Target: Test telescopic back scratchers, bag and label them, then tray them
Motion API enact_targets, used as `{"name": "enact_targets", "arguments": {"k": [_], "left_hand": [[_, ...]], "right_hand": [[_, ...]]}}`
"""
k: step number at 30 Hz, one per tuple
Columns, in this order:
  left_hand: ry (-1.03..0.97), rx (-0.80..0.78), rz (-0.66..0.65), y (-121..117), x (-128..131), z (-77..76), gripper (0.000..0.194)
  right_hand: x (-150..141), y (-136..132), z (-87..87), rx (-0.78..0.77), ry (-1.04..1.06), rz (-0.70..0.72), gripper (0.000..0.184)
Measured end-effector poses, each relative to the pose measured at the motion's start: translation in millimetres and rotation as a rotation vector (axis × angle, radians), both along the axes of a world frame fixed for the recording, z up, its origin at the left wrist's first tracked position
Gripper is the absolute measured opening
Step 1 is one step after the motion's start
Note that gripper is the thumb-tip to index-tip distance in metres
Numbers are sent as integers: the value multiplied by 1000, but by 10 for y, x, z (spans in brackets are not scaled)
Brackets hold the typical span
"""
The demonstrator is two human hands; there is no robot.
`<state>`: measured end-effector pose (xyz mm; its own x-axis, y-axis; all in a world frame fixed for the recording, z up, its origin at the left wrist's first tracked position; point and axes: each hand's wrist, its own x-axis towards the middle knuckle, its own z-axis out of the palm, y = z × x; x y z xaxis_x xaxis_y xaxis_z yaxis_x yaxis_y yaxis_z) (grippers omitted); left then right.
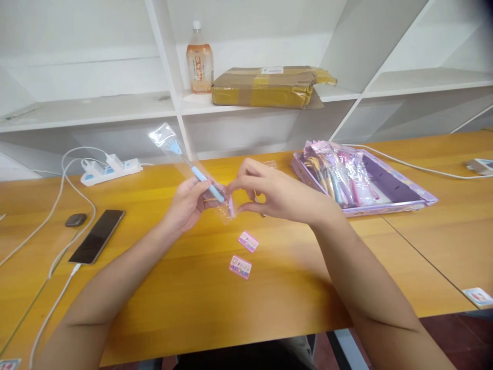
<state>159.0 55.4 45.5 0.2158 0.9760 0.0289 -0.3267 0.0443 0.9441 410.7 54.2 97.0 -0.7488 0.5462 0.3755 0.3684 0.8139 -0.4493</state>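
Left hand [188,203]: thumb and fingers closed on the handle of the blue back scratcher [200,174], in its clear bag [164,134], claw up-left toward the white shelf [96,110]. Right hand [269,190]: half curled, thumb and index parted at the bag's lower end; can't tell if they grip plastic. Two pink cards [248,241] flat between forearms, well back from the tabletop's [192,298] near edge. Purple tray [385,209] bounds the right side, phone [97,236] the left.
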Motion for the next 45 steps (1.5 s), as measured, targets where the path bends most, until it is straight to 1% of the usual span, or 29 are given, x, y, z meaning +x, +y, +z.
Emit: {"name": "enact_targets", "arguments": {"k": [2, 5, 8, 11, 13, 16, 19, 21, 24, 26, 28, 30, 34, 40, 42, 45], "left_hand": [[9, -5, -3, 4, 2, 8, 25], [2, -20, -14, 13, 3, 8, 24], [-9, -29, -60, 18, 5, -7, 22], [17, -31, -160, 16, 10, -36, 24], [20, -35, -196, 15, 12, -55, 25], [2, -24, -209, 24, 6, -69, 24], [18, -9, -226, 30, -5, -63, 26], [46, 6, -226, 27, -8, -57, 33], [99, 58, -211, 16, 1, -55, 45], [129, 88, -194, 14, 12, -57, 46], [144, 108, -181, 17, 24, -59, 43], [157, 129, -186, 26, 31, -61, 38], [192, 189, -227, 50, 28, -75, 34], [225, 201, -219, 84, -1, -111, 34], [257, 192, -214, 94, -17, -110, 38], [303, 170, -199, 112, -50, -101, 53]], "right_hand": [[-31, 3, -13, 22, 54, 96, 9], [-78, 31, -55, 9, 134, 176, 9], [-123, 78, -105, 4, 215, 124, 10], [-178, 129, -165, -8, 285, 49, 11], [-216, 157, -209, -12, 292, 11, 11], [-259, 177, -271, -38, 256, -54, 11], [-283, 171, -309, -139, 210, -105, 12], [-294, 159, -320, -191, 204, -126, 12], [-308, 142, -320, -213, 233, -144, 11], [-313, 132, -312, -234, 265, -151, 12], [-310, 123, -297, -279, 306, -154, 13], [-299, 123, -280, -369, 326, -134, 14], [-270, 168, -271, -587, 285, -67, 27], [-289, 286, -362, -736, 360, -58, 40], [-306, 317, -403, -797, 382, -36, 43], [-329, 356, -465, -860, 401, -6, 46]]}}
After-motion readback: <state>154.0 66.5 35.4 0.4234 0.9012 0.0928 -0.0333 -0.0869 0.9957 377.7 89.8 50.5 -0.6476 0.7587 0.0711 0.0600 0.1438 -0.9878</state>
